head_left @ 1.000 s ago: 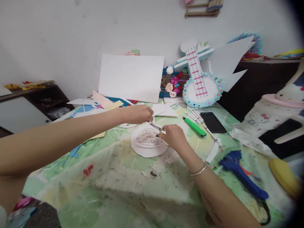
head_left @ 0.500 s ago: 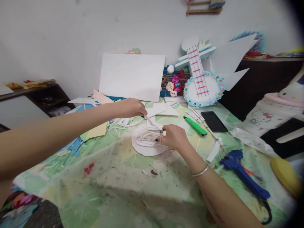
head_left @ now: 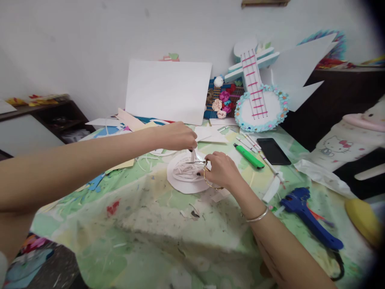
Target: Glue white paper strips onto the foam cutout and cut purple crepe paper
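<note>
left hand (head_left: 179, 136) pinching white strip (head_left: 194, 154), right hand (head_left: 223, 171) gripping scissors (head_left: 197, 162)

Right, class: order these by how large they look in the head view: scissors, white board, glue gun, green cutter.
1. White board
2. Glue gun, nearer the camera
3. Green cutter
4. Scissors, going by the visible part; the right hand hides some

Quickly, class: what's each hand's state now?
Left hand: closed, holding a narrow white paper strip.
Right hand: closed, holding gold-handled silver metal scissors.
</note>
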Available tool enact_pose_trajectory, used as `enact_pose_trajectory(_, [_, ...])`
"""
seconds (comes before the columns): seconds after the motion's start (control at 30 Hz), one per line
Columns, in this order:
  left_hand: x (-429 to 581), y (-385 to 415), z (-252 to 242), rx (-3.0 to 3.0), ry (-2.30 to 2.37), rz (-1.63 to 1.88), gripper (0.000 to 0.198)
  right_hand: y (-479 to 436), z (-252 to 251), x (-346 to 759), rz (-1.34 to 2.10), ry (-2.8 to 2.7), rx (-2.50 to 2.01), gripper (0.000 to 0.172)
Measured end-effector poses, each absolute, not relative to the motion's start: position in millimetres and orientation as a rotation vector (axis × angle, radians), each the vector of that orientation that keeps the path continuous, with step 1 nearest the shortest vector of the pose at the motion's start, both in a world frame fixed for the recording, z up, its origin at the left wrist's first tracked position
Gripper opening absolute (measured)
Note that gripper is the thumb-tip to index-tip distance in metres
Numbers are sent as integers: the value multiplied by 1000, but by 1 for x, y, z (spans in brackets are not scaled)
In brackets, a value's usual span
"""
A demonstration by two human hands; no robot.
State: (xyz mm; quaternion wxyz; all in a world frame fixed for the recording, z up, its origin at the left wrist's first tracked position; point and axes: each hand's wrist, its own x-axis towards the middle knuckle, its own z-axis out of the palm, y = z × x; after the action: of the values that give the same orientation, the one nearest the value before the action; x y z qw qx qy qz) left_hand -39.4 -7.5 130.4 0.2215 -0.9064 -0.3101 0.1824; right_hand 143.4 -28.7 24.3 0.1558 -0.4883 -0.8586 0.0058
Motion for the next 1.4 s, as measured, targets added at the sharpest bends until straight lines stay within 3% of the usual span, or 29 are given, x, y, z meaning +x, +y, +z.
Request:
enact_pose_trajectory(0.47, [-25,3,121,-2719,-888,353,14,-21,22,144,89,-2496,-1487,30])
enact_pose_trajectory(1.0, [-64,13,107,-2636,-1011,297,23,-16,16,145,74,-2473,-1638,34])
enact_pose_trajectory(1.2, [-80,20,97,-2653,-1000,232,37,-22,22,148,-29,-2344,-1630,42])
enact_pose_trajectory(1.4, [-56,10,96,-2765,-873,94,20,-23,17,145,-197,-2302,-1547,38])
